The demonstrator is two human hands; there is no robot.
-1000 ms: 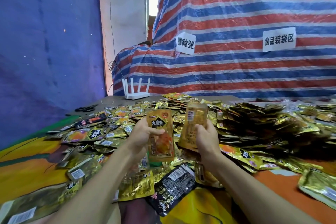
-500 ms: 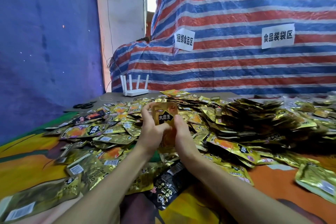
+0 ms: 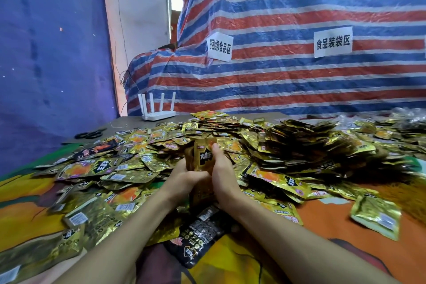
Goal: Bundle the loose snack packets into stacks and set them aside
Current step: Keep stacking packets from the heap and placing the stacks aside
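Both hands clamp a small stack upright, just above the heap.

The left hand [image 3: 184, 176] and right hand [image 3: 223, 174] press in from either side of the small stack [image 3: 202, 157] of gold packets. Fingers of both are curled tight on its edges, and the right thumb runs up the front. That two-sided squeeze looks meant to line the edges up flush, so the bundle sits square before it goes aside. The stack stands on end in front of the person, low over the loose packets [image 3: 265, 145] that sprawl across the table [image 3: 322, 214]. A black packet [image 3: 198, 237] lies between the forearms. Scissors [image 3: 88, 134] wait at the far left, well apart. Plenty is left to bundle, by the look of it.
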